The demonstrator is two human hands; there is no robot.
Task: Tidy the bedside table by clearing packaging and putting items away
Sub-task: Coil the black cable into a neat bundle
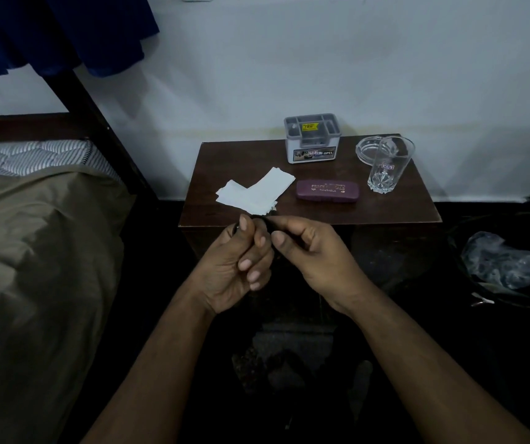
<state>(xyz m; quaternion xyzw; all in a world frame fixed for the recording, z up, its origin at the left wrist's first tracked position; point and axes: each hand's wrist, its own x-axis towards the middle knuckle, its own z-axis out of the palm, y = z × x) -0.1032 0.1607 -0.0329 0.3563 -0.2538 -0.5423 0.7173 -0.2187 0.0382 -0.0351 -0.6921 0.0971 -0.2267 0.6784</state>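
My left hand and my right hand meet in front of the bedside table, both closed on a small dark object that is mostly hidden by the fingers. On the dark wooden top lie white paper pieces, just beyond my hands. A purple spectacle case lies shut beside them. At the back stands a grey and white organiser box. A clear drinking glass stands upright at the right, in front of a glass ashtray.
A bed with an olive cover and a striped mattress fills the left side, with a dark bed frame post beside the table. A clear plastic bag lies on the dark floor at the right. The white wall is behind.
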